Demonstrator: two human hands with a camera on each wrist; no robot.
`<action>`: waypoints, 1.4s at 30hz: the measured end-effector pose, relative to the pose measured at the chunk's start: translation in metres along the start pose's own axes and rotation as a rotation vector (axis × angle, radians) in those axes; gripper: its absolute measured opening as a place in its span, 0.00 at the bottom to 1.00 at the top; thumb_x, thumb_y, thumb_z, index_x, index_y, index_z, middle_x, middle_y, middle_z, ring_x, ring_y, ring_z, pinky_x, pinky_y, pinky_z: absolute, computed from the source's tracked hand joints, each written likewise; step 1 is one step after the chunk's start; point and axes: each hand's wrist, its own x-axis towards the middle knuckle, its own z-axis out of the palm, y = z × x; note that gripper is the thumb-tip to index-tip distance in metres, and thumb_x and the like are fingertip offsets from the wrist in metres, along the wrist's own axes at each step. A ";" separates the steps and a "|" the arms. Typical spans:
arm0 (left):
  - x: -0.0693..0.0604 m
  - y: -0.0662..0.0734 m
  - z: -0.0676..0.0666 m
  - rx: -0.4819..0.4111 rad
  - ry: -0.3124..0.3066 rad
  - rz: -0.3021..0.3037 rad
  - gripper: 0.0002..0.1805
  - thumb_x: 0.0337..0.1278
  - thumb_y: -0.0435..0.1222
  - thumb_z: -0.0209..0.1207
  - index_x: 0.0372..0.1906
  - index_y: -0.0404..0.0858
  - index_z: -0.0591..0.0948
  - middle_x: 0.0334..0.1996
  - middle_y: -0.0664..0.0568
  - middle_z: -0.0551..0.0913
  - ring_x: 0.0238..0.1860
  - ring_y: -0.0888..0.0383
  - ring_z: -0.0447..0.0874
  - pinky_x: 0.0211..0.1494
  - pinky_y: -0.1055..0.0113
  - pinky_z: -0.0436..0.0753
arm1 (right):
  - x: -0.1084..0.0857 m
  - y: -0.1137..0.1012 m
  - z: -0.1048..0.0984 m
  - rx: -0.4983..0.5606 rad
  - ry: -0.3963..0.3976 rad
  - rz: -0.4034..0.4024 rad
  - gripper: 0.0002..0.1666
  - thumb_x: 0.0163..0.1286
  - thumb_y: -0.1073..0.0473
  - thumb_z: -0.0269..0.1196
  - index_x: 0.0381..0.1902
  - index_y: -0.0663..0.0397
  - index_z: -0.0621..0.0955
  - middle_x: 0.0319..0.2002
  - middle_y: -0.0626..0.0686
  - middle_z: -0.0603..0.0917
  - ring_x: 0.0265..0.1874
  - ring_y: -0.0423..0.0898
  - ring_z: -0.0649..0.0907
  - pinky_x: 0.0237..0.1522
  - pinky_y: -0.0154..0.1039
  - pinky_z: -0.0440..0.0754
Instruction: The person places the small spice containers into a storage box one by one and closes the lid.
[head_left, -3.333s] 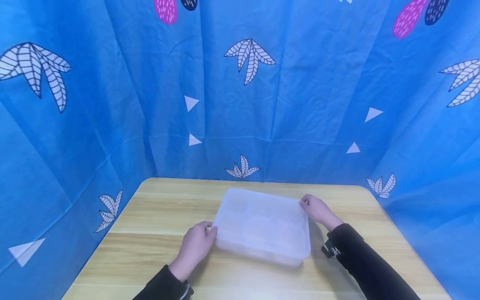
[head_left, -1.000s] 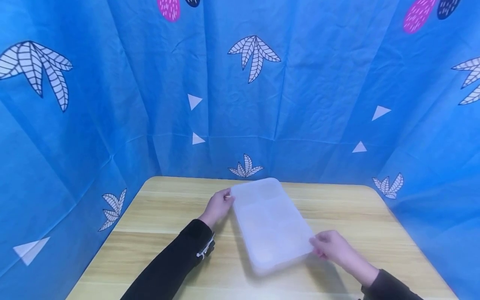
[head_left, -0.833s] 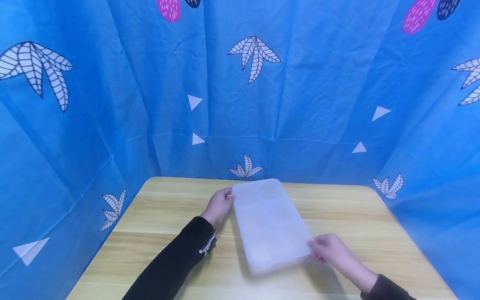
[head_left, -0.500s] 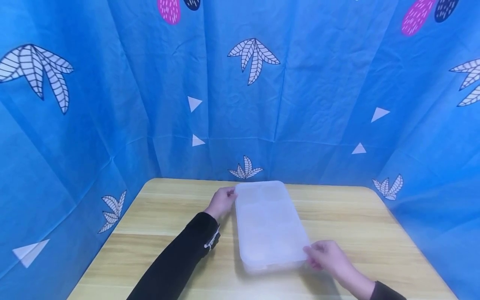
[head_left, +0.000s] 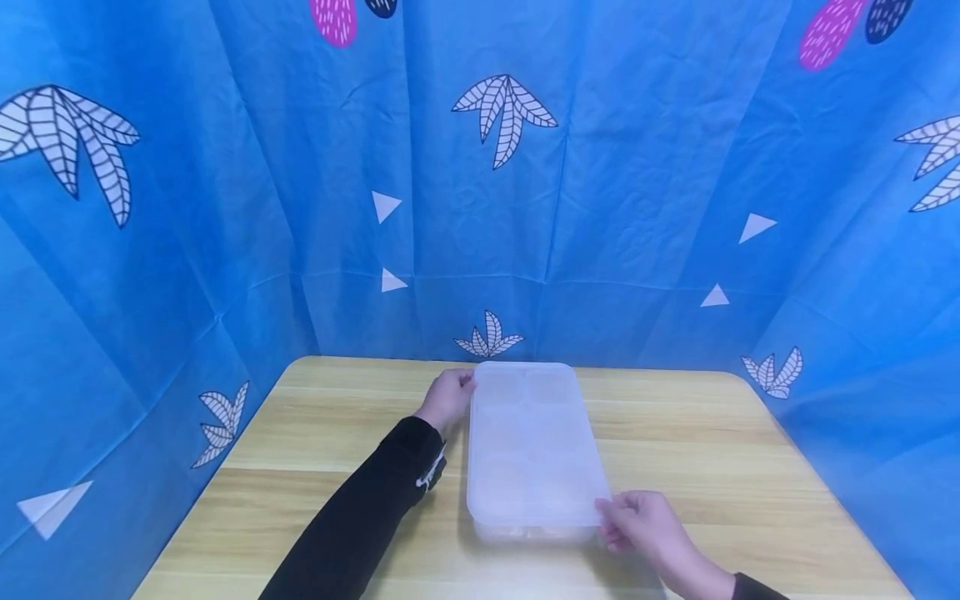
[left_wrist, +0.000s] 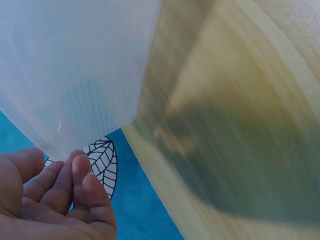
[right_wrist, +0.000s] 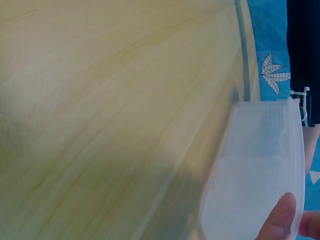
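A translucent white plastic box (head_left: pixel 528 446) with a flat lid lies lengthwise on the table, its several square sections showing faintly through the lid. At its far left corner, the left hand (head_left: pixel 446 400) pinches the rim. In the left wrist view the curled fingers of that left hand (left_wrist: pixel 62 195) meet the corner of the box (left_wrist: pixel 75 65). The right hand (head_left: pixel 648 529) pinches the near right corner. In the right wrist view, the thumb of the right hand (right_wrist: pixel 282 220) presses the side wall of the box (right_wrist: pixel 250 160), with a finger by the lid's edge.
The box stands on a wood-grain table (head_left: pixel 315 500) with rounded far corners. A blue curtain (head_left: pixel 480 208) printed with leaves and triangles hangs behind it and on both sides.
The box has turned clockwise from lying crosswise to lying lengthwise. The left hand has moved to the far side and the right hand toward the near side, both keeping their grip.
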 end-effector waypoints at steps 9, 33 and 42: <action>0.000 0.001 0.002 -0.025 -0.003 -0.018 0.22 0.78 0.38 0.48 0.69 0.33 0.72 0.65 0.40 0.76 0.66 0.44 0.74 0.68 0.51 0.73 | -0.003 0.000 0.002 0.031 -0.008 -0.008 0.19 0.70 0.56 0.64 0.40 0.73 0.82 0.26 0.56 0.85 0.28 0.51 0.86 0.33 0.39 0.88; -0.009 -0.008 0.009 -0.007 0.057 0.071 0.22 0.80 0.38 0.44 0.68 0.31 0.73 0.65 0.40 0.76 0.67 0.44 0.72 0.69 0.50 0.72 | 0.002 0.004 -0.006 -0.116 -0.051 -0.073 0.22 0.70 0.52 0.65 0.36 0.71 0.83 0.25 0.57 0.86 0.25 0.51 0.86 0.28 0.40 0.88; -0.033 -0.004 0.003 0.040 0.022 -0.021 0.29 0.79 0.45 0.43 0.72 0.29 0.67 0.66 0.37 0.74 0.67 0.40 0.71 0.70 0.46 0.70 | 0.028 -0.008 -0.014 -0.322 0.035 -0.146 0.25 0.76 0.46 0.57 0.26 0.59 0.79 0.16 0.51 0.77 0.16 0.48 0.78 0.20 0.38 0.77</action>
